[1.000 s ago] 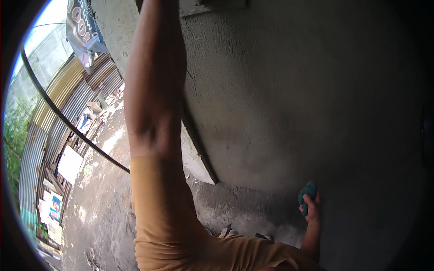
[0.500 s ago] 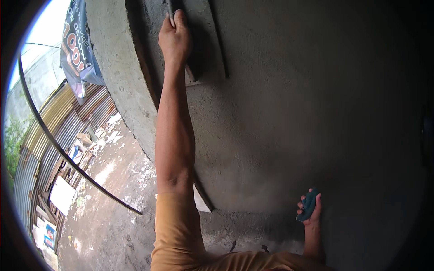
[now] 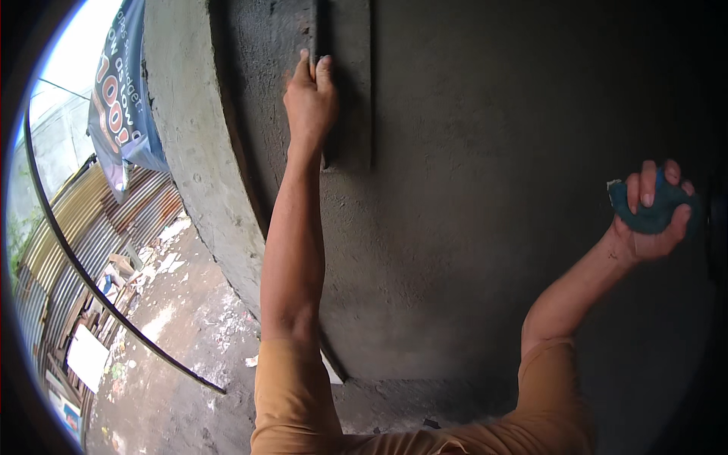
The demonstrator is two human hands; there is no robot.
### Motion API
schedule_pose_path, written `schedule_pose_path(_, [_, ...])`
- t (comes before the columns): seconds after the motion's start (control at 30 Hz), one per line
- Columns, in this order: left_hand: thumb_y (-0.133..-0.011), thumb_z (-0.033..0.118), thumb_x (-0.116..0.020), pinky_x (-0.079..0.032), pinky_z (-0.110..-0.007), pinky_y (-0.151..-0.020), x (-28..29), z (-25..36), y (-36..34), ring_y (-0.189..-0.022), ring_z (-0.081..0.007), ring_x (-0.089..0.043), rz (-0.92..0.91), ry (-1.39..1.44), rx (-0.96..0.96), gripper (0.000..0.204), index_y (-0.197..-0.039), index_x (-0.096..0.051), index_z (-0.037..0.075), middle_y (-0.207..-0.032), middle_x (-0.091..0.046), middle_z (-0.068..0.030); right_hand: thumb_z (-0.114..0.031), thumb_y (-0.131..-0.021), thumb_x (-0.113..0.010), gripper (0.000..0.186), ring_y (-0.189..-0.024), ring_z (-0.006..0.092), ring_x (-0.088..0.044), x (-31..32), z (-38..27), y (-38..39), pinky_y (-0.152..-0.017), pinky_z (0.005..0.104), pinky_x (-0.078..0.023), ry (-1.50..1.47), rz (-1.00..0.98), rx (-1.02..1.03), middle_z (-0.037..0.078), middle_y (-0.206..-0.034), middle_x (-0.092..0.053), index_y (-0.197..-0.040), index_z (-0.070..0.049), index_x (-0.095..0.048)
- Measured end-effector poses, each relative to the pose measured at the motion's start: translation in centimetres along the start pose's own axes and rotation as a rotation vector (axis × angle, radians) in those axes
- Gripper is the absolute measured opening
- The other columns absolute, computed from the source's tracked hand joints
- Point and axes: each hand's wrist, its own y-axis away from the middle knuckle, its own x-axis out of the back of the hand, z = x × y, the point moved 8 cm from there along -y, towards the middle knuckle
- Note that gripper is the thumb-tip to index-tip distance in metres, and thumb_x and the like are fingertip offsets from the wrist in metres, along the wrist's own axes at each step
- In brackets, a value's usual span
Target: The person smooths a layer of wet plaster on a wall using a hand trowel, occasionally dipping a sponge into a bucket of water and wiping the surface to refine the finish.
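Note:
My left hand point(image 3: 309, 106) is closed around the handle of a long, flat plastering float point(image 3: 350, 114). The float lies upright along the grey cement-plastered wall point(image 3: 455, 174), close to a vertical edge, and its top runs out of the picture. At the far right, my right hand point(image 3: 654, 216) grips a dark teal sponge point(image 3: 658, 206) with the fingers curled over it. The sponge is in front of the shaded wall; whether it touches the surface I cannot tell.
A rough concrete column edge point(image 3: 193, 129) stands left of the float. Beyond it are a hanging printed banner point(image 3: 125, 98), a corrugated metal fence point(image 3: 98, 220), a thin dark curved rod point(image 3: 98, 284), a white panel point(image 3: 88, 358) and debris-strewn ground point(image 3: 174, 334).
My right hand has risen and swung outward to the right with the sponge. My left hand and the float have shifted slightly lower in the picture, the hand also a little rightward.

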Motion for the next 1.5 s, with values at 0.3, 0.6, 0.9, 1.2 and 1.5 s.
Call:
schedule_pose_path(0.3, [-0.098, 0.024, -0.062, -0.054, -0.041, -0.062, 2.9, -7.5, 24.7, -0.067, -0.0340, -0.070, -0.291, -0.205, 0.086, 0.053, -0.149, -0.046, 0.018, -0.074, -0.068, -0.0191, -0.045, -0.088, -0.069, 0.040, -0.077, 0.0125, -0.053, -5.3, 33.3, -2.7, -0.071, 0.0353, -0.046, 1.023, -0.428, -0.644, -0.001, -0.076, -0.057, -0.092, -0.004, -0.066])
schedule_pose_path(0.6, [-0.103, 0.028, -0.055, -0.050, -0.030, -0.069, 2.5, -6.6, 11.5, -0.069, -0.0143, -0.058, -0.050, 0.020, 0.417, 0.039, -0.127, -0.060, -0.002, -0.080, -0.065, -0.0083, -0.042, -0.082, -0.077, 0.045, -0.078, 0.0145, -0.057, 15.3, 8.2, 25.3, -0.072, 0.0344, -0.051, 1.065, 0.083, -1.353, 0.002, -0.087, -0.057, -0.102, -0.006, -0.060])
schedule_pose_path(0.9, [-0.097, 0.032, -0.063, -0.056, -0.049, -0.078, -10.2, 3.9, 19.3, -0.089, -0.0424, -0.069, -0.454, -0.241, 0.003, 0.050, -0.144, -0.051, 0.023, -0.095, -0.071, -0.0227, -0.025, -0.085, -0.078, 0.032, -0.054, 0.0092, -0.053, 15.1, -0.9, 49.9, -0.044, 0.0263, -0.039, 0.634, 0.581, -1.795, 0.000, -0.076, -0.054, -0.100, -0.010, -0.055])
schedule_pose_path(1.2, [-0.100, 0.032, -0.059, -0.050, -0.031, -0.048, -0.8, -2.3, 1.7, -0.051, -0.0149, -0.063, -0.074, -0.107, 0.320, 0.034, -0.089, -0.061, 0.001, -0.067, -0.065, -0.0085, -0.024, -0.086, -0.075, 0.028, -0.054, 0.0119, -0.054, 20.1, -18.2, 55.0, -0.045, 0.0280, -0.042, 0.704, 0.975, -1.876, 0.001, -0.078, -0.055, -0.104, -0.009, -0.058])
schedule_pose_path(1.5, [-0.098, 0.027, -0.062, -0.051, -0.040, -0.091, 5.0, -6.0, 28.3, -0.108, -0.0383, -0.066, -0.204, -0.302, 0.426, 0.048, -0.143, -0.051, 0.015, -0.113, -0.069, -0.0230, -0.025, -0.084, -0.079, 0.032, -0.056, 0.0105, -0.056, 9.7, 1.2, 56.0, -0.045, 0.0275, -0.041, 0.227, 0.255, -2.017, 0.000, -0.075, -0.054, -0.100, -0.009, -0.055])
